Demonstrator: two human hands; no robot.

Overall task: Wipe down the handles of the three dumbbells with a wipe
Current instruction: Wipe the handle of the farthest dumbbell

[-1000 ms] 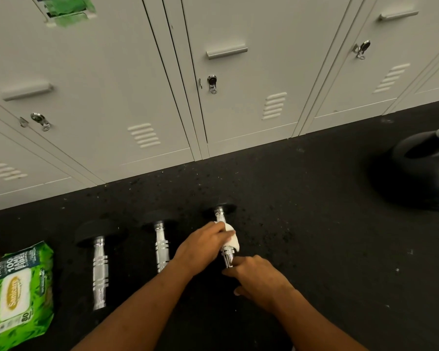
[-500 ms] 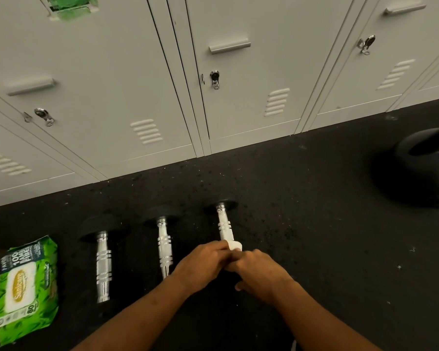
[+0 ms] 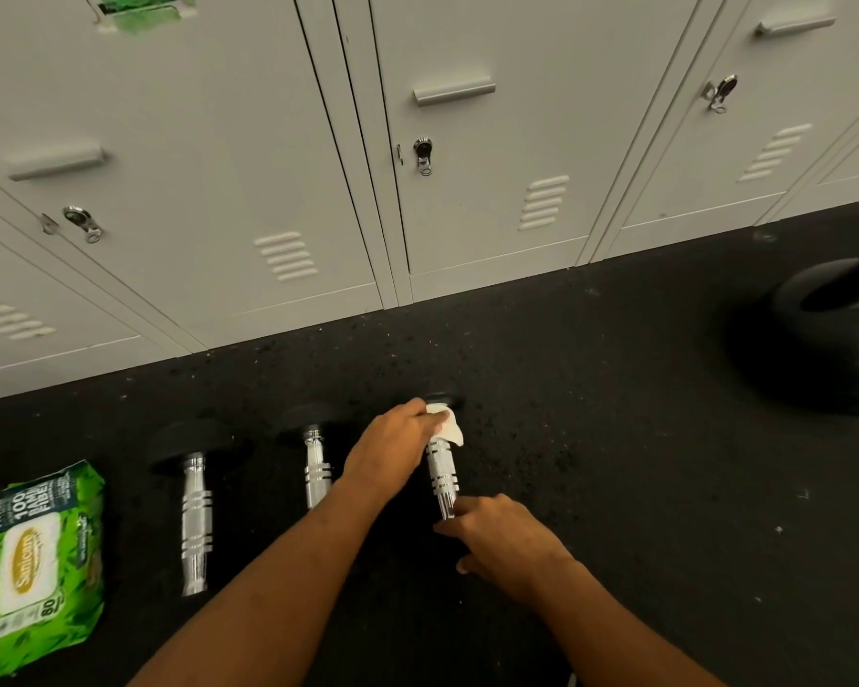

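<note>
The left hand [image 3: 393, 441] is closed around a crumpled white wipe [image 3: 446, 424], pressing it onto the far end of the ribbed chrome handle of the right-hand dumbbell [image 3: 441, 476], just below where the shaft meets its black rubber head [image 3: 442, 402]. The right hand [image 3: 499, 535] sits at the near end of the same shaft, fingers curled down over that end and the near head, which it hides; it looks like a steadying hold, though how tightly it bears down cannot be told. To do this stroke well, the wipe should wrap as far round the shaft as the fingers allow, since a flat pass cleans only the top face; a slight twist of the wrist while drawing the cloth from the wiping grip toward the bracing grip would reach the underside and the grooves. The bracing hand matters, because a round-headed weight on the speckled black rubber floor [image 3: 591, 438] would probably roll under sideways pressure. It will need to give way for the strip of metal beneath it to be wiped. Just to the left of the wiping grip lies the middle dumbbell's chrome handle [image 3: 317, 476], partly behind the forearm, and further left the third dumbbell's chrome handle [image 3: 196, 523]; whether either is already clean cannot be judged. The green soft pack of wipes [image 3: 38, 562] lies beyond them, within reach if a fresh sheet is wanted. Grey metal lockers [image 3: 269, 141] stand past the dumbbell heads.
</note>
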